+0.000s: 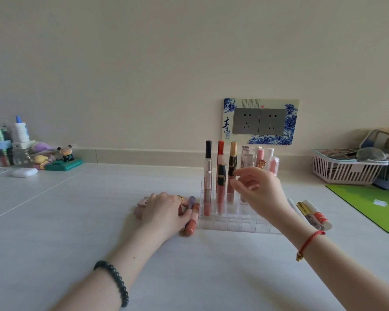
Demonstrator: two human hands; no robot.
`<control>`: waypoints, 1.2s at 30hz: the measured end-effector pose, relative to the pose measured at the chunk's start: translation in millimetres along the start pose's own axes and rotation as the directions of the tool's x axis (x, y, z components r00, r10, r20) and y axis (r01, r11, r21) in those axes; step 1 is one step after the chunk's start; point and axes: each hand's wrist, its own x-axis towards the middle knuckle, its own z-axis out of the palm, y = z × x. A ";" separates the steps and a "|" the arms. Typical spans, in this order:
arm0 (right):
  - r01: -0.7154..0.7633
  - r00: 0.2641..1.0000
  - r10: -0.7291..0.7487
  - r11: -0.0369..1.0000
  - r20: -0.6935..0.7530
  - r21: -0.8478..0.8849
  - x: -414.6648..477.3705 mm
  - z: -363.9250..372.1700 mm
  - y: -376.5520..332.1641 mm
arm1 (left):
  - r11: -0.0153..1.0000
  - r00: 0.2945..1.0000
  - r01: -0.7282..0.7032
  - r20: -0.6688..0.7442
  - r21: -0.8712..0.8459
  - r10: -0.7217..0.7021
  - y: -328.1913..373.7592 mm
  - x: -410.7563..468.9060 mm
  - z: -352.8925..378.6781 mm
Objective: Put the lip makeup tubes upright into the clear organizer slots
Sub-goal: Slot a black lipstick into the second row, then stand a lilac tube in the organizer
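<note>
Filling the clear organizer (pixel 234 223) is partway done: several tubes stand upright in its back slots, front slots empty. The right hand (pixel 259 189) hovers there, grip loosely open and empty. The left hand (pixel 164 209) rests flat on loose tubes (pixel 191 221) lying on the counter (pixel 76 209); closing on one comes next.

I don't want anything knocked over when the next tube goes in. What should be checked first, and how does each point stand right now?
1. Clear organizer flat on the table: ok.
2. Front slots free: ok, the front rows look empty.
3. Standing tubes upright: ok.
4. Next tube gripped: not ok, the left hand only rests on the lying tubes.
5. Right hand clear of the standing tubes: not ok, its open fingers are right beside them.
6. Tubes to the organizer's right reachable: cannot tell.
</note>
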 end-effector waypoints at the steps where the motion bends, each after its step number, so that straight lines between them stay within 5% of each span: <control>1: 0.006 1.000 -0.006 1.000 -0.001 0.001 -1.2 -2.0 0.0 | 1.000 1.000 0.000 0.000 0.000 0.000 0.9 0.4 0.3; 10: 0.047 0.998 -0.047 0.999 0.044 0.013 -20.3 -11.8 6.1 | 0.999 0.999 0.033 0.032 0.035 -0.034 -1.9 4.1 5.9; 24: 0.080 0.993 -0.079 0.997 0.089 -0.010 -28.2 -14.5 3.1 | 0.931 0.971 0.238 0.098 -0.278 -0.219 -13.0 3.2 5.9; 27: 0.085 0.992 -0.084 0.996 0.094 -0.011 -29.5 -14.8 1.6 | 0.816 0.945 0.328 0.178 -0.475 -0.276 -23.3 0.7 -13.5; 31: 0.099 0.990 -0.097 0.995 0.100 -0.013 -31.4 -14.2 -0.3 | 0.716 0.911 0.330 0.007 -0.615 -0.413 -43.3 3.7 -25.8; 33: 0.104 0.990 -0.103 0.995 0.101 -0.002 -32.8 -13.5 -1.6 | 0.540 0.872 0.270 -0.036 -0.797 -0.489 -49.3 7.6 -26.3; 36: 0.116 0.987 -0.120 0.992 0.109 0.041 -33.9 -11.8 -4.8 | 0.102 0.845 0.119 0.046 -0.988 -0.533 -44.3 12.5 -29.6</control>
